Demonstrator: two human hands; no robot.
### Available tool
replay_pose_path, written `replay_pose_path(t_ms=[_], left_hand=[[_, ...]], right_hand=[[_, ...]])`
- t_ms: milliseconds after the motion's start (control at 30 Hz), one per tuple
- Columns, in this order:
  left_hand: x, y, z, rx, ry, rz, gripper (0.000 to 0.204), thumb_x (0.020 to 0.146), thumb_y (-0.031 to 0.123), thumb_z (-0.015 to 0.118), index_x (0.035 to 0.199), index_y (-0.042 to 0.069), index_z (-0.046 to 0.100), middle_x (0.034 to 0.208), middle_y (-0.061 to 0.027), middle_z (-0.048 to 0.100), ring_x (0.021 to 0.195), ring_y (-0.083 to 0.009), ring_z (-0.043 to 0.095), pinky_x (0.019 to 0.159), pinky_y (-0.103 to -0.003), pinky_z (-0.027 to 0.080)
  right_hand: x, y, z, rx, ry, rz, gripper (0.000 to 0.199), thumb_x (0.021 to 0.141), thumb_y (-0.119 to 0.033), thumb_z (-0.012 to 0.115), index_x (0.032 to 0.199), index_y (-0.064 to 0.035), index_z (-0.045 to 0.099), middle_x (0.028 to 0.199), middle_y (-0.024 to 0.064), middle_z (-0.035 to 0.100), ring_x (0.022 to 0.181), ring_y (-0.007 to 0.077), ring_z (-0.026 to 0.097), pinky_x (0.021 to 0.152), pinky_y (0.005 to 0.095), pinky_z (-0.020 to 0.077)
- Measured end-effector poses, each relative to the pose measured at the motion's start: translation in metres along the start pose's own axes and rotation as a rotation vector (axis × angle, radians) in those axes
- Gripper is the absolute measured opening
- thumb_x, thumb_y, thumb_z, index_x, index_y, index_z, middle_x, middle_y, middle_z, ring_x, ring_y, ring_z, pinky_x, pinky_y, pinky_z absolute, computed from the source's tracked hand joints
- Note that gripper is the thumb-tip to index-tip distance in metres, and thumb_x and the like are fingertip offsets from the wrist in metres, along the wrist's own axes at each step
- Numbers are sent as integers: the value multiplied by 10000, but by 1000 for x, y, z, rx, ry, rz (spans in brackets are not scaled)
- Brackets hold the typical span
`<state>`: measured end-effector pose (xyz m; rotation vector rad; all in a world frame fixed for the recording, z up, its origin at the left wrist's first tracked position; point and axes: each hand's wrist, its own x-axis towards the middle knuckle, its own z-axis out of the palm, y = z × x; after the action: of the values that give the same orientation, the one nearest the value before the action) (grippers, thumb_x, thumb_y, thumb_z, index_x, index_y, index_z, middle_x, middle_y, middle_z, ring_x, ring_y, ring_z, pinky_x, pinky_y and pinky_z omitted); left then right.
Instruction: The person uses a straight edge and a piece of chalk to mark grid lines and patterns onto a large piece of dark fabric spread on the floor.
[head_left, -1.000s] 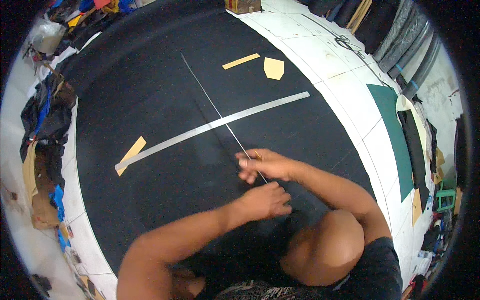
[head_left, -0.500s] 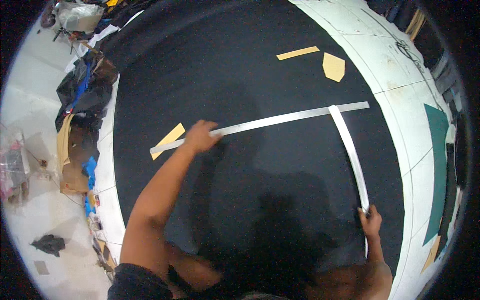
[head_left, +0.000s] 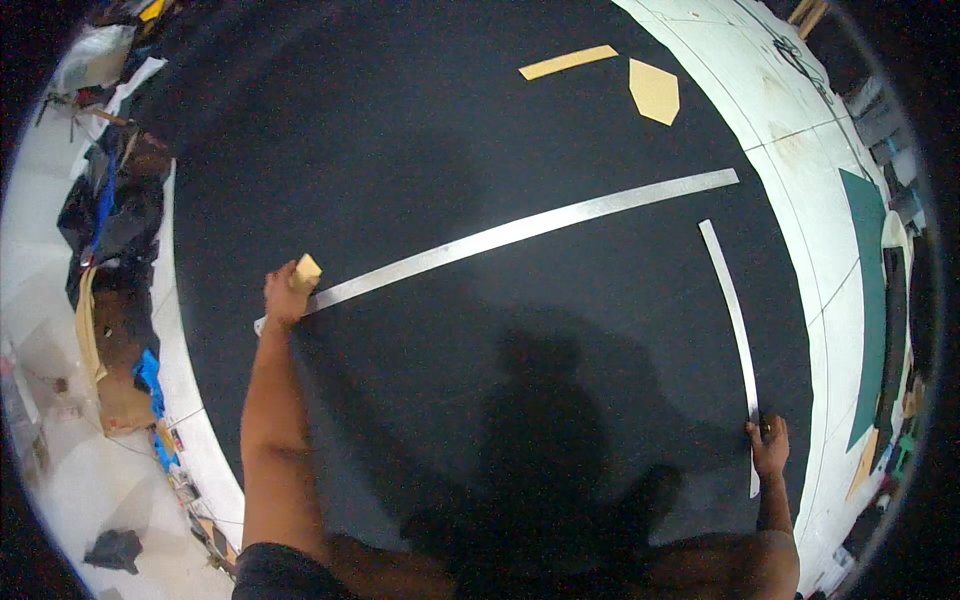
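A long metal ruler (head_left: pixel 520 229) lies slantwise across the black cloth (head_left: pixel 420 400). At its left end my left hand (head_left: pixel 284 294) is closed on a yellow card strip (head_left: pixel 308 268), one end of which shows above the fingers. The hand covers part of the ruler near its tip. On the right, my right hand (head_left: pixel 771 452) is closed around the lower part of a second metal ruler (head_left: pixel 738 322), which points away from me. A small dark thing shows at those fingers, too small to name. The two rulers are apart.
Farther off on the cloth lie another yellow strip (head_left: pixel 568 62) and a yellow pointed card piece (head_left: pixel 655 92). White floor borders the cloth, with a green sheet (head_left: pixel 866 310) at the right. Dark bags (head_left: pixel 90 215) and a brown carton (head_left: pixel 125 350) stand along the left.
My left hand has moved left along the long ruler and taken up the yellow strip that lay under it. The right-hand ruler has come away from the long one, toward me and right.
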<state>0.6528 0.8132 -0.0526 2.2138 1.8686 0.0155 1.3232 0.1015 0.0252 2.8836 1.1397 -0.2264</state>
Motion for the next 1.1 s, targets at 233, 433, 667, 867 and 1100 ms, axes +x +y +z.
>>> replay_pose_path(t_ms=[233, 433, 667, 867, 1100], left_hand=[[39, -94, -31, -115, 210, 204, 391, 842, 185, 773, 1158, 0, 638, 1116, -183, 693, 1016, -324, 676, 885, -426, 530], [78, -127, -86, -551, 706, 217, 284, 971, 212, 672, 1138, -8, 604, 1095, -108, 639, 940, -222, 627, 849, -365, 520], [68, 20, -190, -540, 762, 229, 314, 1004, 248, 641, 1196, 0, 624, 1207, -107, 654, 1057, -209, 613, 940, -336, 487], [-52, 235, -192, -499, 311, 497, 121, 992, 120, 617, 1086, 45, 606, 1057, -48, 617, 1014, -144, 578, 894, -301, 467], [-168, 403, -185, -787, -115, 290, 129, 942, 75, 672, 1025, 63, 574, 887, -3, 597, 811, -90, 572, 700, -255, 472]], right_hand=[[23, -38, 3, 569, -240, 276, 547, 844, -314, 833, 1190, 0, 550, 979, 74, 638, 893, 202, 617, 800, 348, 502], [37, -43, -8, 385, -254, 363, 421, 834, -338, 824, 967, -29, 570, 883, 97, 620, 808, 214, 586, 740, 361, 480], [73, -11, -24, 611, -169, 431, 329, 826, -221, 837, 881, -62, 554, 779, 16, 564, 745, 131, 524, 699, 309, 458], [102, 60, 10, 584, -168, 409, 384, 808, -317, 851, 841, -73, 556, 772, 30, 597, 732, 147, 554, 673, 320, 467], [149, 13, -19, 256, 156, 182, 378, 870, -296, 791, 1082, -41, 610, 1043, 140, 637, 895, 314, 652, 794, 405, 523]])
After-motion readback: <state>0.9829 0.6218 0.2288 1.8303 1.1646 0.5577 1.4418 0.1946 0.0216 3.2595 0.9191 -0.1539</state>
